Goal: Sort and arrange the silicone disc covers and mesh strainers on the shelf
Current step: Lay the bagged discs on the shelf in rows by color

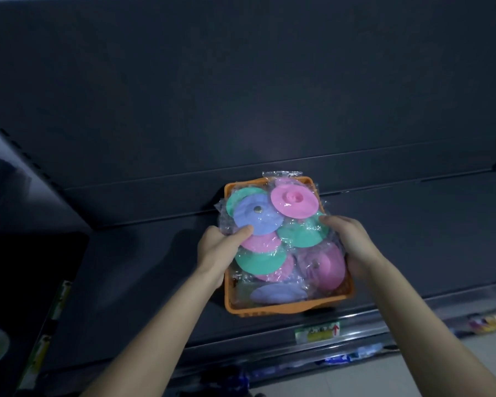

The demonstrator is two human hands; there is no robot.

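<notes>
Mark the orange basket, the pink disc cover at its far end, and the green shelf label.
orange basket (269, 309): head view, on its near wall.
pink disc cover (294, 200): head view, on its raised centre knob.
green shelf label (317, 332): head view, on its middle.

A dark shelf (143, 253) carries one thing — an orange basket (269, 309) near its front edge.

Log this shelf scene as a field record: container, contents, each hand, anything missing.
container: orange basket, on the dark shelf
contents: wrapped disc covers, pink, green, blue, piled loosely
left hand: grips basket's left side, thumb on a blue disc
right hand: grips basket's right side
mesh strainers: none in view
</notes>
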